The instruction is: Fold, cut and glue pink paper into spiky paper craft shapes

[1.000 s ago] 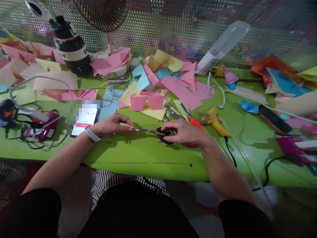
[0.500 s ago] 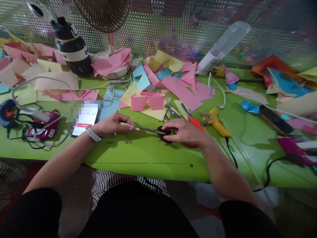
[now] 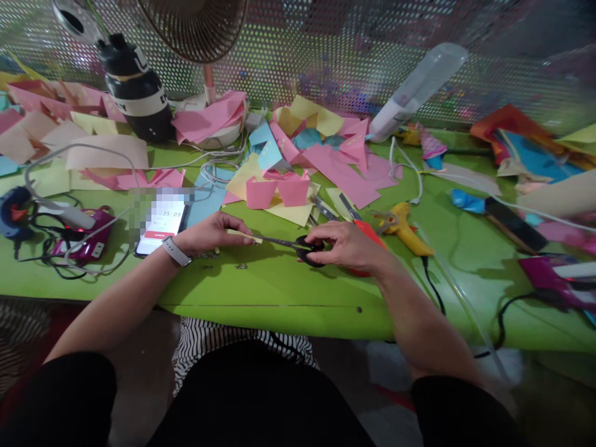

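Between finger and thumb, my left hand [image 3: 218, 231] pinches a small strip of yellow paper [image 3: 244, 236]. My right hand [image 3: 342, 245] grips the black handles of a pair of scissors [image 3: 284, 242], fingers in the loops. The blades point left, and their tips are at the end of the strip near my left fingertips. Just beyond the scissors a folded pink paper piece [image 3: 278, 189] stands on a yellow sheet. Orange-handled scissors [image 3: 367, 233] lie partly behind my right hand. Tiny scraps [image 3: 241, 266] lie on the green table below the left hand.
A phone [image 3: 161, 223] showing a timer lies by my left wrist. A yellow glue gun [image 3: 407, 233] with a cord is to the right. Coloured paper, a black bottle [image 3: 135, 93], a fan [image 3: 195, 25] and a tilted clear bottle [image 3: 416, 93] line the back of the table [image 3: 279, 292].
The hands, the paper strip and the scissors stay almost in place; the blades look slightly shifted against the strip. The phone's timer has advanced.
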`<action>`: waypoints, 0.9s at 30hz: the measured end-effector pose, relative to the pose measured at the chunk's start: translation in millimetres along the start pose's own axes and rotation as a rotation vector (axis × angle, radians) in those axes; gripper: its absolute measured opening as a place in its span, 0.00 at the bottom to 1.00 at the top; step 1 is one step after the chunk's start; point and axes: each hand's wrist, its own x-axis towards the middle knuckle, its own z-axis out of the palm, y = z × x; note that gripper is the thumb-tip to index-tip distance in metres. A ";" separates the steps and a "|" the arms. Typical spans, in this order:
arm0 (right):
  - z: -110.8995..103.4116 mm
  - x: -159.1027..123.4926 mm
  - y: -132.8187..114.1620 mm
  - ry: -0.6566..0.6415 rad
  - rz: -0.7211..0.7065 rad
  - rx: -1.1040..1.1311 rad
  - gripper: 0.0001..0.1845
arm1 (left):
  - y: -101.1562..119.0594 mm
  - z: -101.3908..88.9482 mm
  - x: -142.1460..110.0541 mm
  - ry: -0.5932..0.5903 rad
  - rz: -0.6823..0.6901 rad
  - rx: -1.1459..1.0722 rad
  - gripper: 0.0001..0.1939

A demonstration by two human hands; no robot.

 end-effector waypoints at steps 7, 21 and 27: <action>10.2 4.1 -2.3 0.132 0.203 0.331 0.17 | -3.9 2.6 2.3 0.132 -0.046 -0.126 0.07; 24.7 10.8 -14.1 -0.143 0.335 0.614 0.26 | -2.9 23.6 1.7 0.376 -0.140 -0.585 0.07; 33.1 12.9 -20.7 -0.115 0.359 0.658 0.26 | -4.5 31.7 1.1 0.393 -0.171 -0.769 0.04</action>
